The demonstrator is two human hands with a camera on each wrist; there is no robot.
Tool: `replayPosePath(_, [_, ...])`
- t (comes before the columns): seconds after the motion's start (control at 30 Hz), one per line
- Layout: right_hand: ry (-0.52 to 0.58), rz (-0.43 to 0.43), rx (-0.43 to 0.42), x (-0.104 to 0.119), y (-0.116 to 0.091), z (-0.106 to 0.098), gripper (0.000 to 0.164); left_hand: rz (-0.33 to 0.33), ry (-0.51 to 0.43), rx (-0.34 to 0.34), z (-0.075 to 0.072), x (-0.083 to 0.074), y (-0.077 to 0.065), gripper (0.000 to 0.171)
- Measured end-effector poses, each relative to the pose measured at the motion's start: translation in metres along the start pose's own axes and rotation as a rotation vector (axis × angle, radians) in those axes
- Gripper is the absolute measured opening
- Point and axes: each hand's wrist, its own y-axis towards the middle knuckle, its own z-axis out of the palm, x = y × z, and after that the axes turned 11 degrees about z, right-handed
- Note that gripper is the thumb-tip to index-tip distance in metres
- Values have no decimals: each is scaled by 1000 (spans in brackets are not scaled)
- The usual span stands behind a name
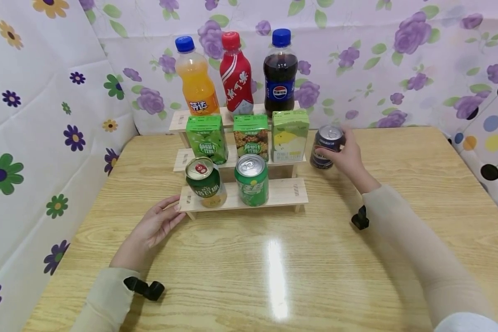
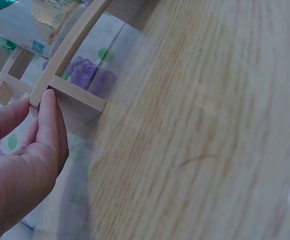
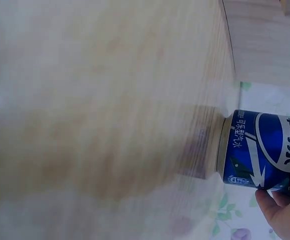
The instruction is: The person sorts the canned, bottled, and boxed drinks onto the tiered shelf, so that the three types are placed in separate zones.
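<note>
A three-step wooden display rack (image 1: 290, 194) stands on the table. My left hand (image 1: 159, 226) pinches the left end of its lowest board between thumb and fingers; the left wrist view shows the board's corner (image 2: 44, 89) there. To the right of the rack, my right hand (image 1: 348, 157) grips a dark blue cola can (image 1: 323, 150), upright, thumb in front and fingers round its far side. Whether the can (image 3: 264, 150) touches the tabletop, I cannot tell. On the lowest step stand a dark green and gold can (image 1: 205, 184) and a bright green can (image 1: 252, 182).
Three juice cartons, among them a yellow-green one (image 1: 290, 138), fill the middle step. The top step holds an orange soda bottle (image 1: 197, 83), a red bottle (image 1: 236, 78) and a dark cola bottle (image 1: 280, 74). Flowered cloth (image 1: 357, 69) hangs behind the table (image 1: 216, 276).
</note>
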Motion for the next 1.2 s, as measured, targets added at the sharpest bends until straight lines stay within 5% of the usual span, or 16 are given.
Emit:
replayPosePath(0.33, [-22, -54, 65, 0, -21, -8, 81, 6, -6, -14, -2, -1, -1, 41])
replayPosePath(0.6, [-52, 0, 137, -4, -37, -22, 86, 6, 0, -16, -1, 1, 0, 39])
replayPosePath(1.2, [-71, -65, 133, -3, -73, -41, 82, 26, 5, 17, -1, 0, 1, 31])
